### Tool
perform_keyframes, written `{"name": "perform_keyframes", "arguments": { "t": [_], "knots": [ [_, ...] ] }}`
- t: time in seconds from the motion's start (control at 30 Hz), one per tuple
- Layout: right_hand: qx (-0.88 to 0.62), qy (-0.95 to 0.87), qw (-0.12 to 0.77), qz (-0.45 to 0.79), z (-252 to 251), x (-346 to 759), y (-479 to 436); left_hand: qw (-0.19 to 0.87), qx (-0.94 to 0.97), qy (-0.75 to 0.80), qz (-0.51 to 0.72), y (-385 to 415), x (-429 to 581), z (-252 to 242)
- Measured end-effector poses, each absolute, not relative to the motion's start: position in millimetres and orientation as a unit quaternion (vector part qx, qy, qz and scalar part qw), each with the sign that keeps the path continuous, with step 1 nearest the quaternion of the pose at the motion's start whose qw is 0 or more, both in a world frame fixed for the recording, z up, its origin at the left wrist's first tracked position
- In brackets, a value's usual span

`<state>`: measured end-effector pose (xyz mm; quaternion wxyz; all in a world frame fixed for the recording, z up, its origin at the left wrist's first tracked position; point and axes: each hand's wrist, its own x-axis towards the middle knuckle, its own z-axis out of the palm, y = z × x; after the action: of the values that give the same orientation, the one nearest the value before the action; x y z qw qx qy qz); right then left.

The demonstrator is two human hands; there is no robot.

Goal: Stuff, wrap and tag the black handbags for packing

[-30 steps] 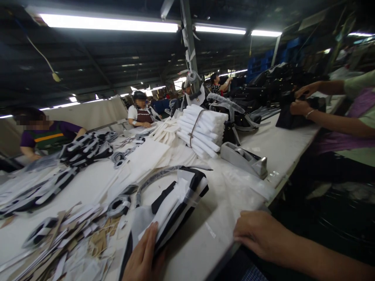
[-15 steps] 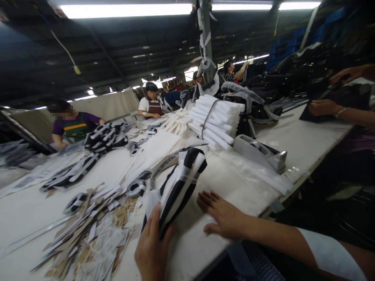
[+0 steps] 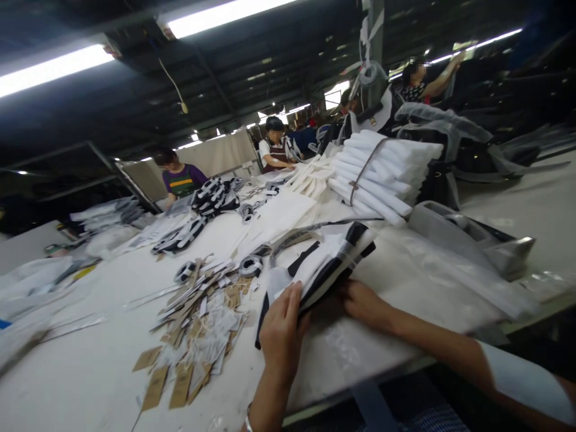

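Observation:
A folded black-and-white striped bag [image 3: 330, 258] with a wrapped handle is tilted up off the table in front of me. My left hand [image 3: 282, 327] is closed on its near left edge, thumb on one side and fingers on the other. Under the bag's right side reaches my right hand [image 3: 366, 306]; its fingertips are hidden there, so their grip cannot be made out. Left of the bag lies a loose heap of brown and white paper hang tags [image 3: 198, 324], some with strings and clear plastic.
A strapped bundle of white padded rolls [image 3: 382, 171] and a grey tape dispenser [image 3: 468, 234] stand to the right. Further back lie striped bags [image 3: 216, 197] and wrapped ring-shaped coils [image 3: 251, 265]. Co-workers [image 3: 182, 177] stand at the table's far side.
The view has swung left. My right hand, earlier lying flat on the table with fingers spread, has gone under the striped bag. The bag leans lower to the right.

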<state>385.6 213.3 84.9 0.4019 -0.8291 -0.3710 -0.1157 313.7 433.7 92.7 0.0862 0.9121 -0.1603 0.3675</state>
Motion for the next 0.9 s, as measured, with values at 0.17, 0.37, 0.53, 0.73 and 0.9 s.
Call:
{"name": "perform_keyframes", "arguments": {
  "t": [0.17, 0.37, 0.53, 0.73, 0.9],
  "knots": [
    [-0.825, -0.393, 0.399, -0.074, 120.5, 334.4, 157.3, 0.027, 0.903, -0.224, 0.365, 425.5, 307.8, 79.0],
    [-0.856, -0.332, 0.381, -0.108, 157.6, 396.3, 187.8, 0.004, 0.882, -0.250, 0.399, 411.4, 301.1, 73.8],
    [-0.917, -0.270, 0.289, 0.058, 142.9, 487.4, 253.8, 0.016, 0.864, -0.248, 0.438, 401.1, 284.7, 68.6],
    [-0.931, -0.186, 0.262, 0.172, 112.8, 526.5, 309.6, 0.025, 0.858, -0.226, 0.461, 395.8, 275.5, 63.7],
    [-0.901, -0.143, 0.329, 0.244, 112.3, 533.7, 311.3, 0.041, 0.850, -0.223, 0.476, 396.3, 279.2, 63.7]
  ]
}}
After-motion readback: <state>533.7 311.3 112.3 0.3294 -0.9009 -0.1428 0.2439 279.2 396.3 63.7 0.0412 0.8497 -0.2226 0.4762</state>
